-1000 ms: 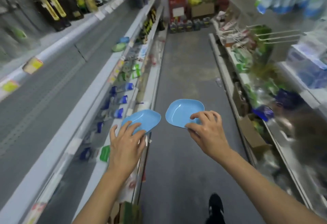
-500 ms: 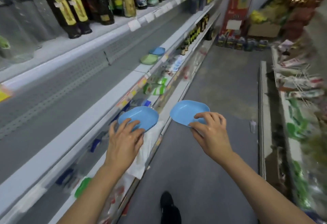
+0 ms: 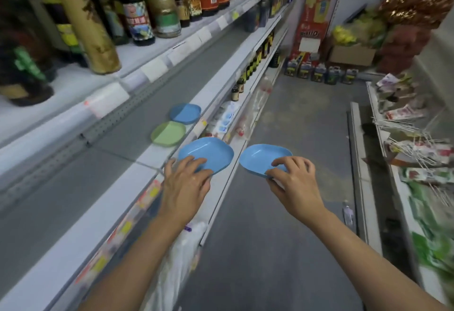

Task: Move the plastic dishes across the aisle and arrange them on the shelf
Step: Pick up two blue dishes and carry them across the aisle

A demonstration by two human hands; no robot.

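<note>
Beside the grey shelf (image 3: 73, 202), each hand grips a shallow, glossy blue dish: left hand (image 3: 184, 185), right hand (image 3: 293, 183).

Dark sauce bottles (image 3: 137, 11) were ranged on the upper shelf; a cardboard box (image 3: 351, 54) and jugs (image 3: 319, 74) were stacked at the aisle's end.

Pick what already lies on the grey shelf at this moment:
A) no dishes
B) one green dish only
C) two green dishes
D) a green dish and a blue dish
D: a green dish and a blue dish lie side by side on the shelf, while each hand holds another blue dish above the aisle.
</note>
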